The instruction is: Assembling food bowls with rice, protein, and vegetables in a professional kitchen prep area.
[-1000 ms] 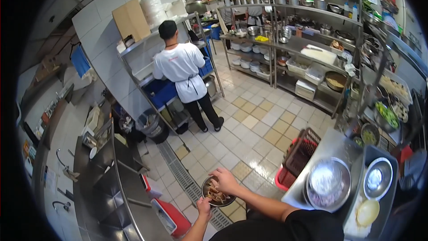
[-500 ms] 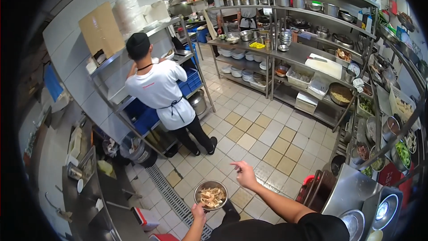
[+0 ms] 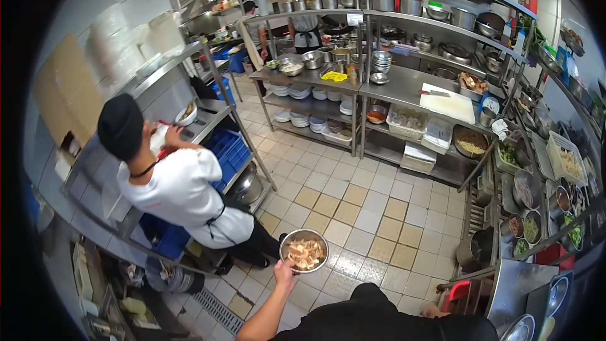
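Steel round bowl (image 3: 304, 251), shiny, full of pale brownish food pieces, gripped by rim in closed left hand (image 3: 283, 271); right hand unseen.

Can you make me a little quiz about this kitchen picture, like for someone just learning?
1. True or false: the left hand holds the metal bowl by its rim.
2. What does the metal bowl hold? A) only water B) pale pieces of food C) folded towels
3. Fill in: the co-worker in the white jacket wears a ____ cap.

Key: 1 true. 2 B. 3 black.

The right hand only peeks out low beside the dark sleeve, so what it is doing cannot be told.
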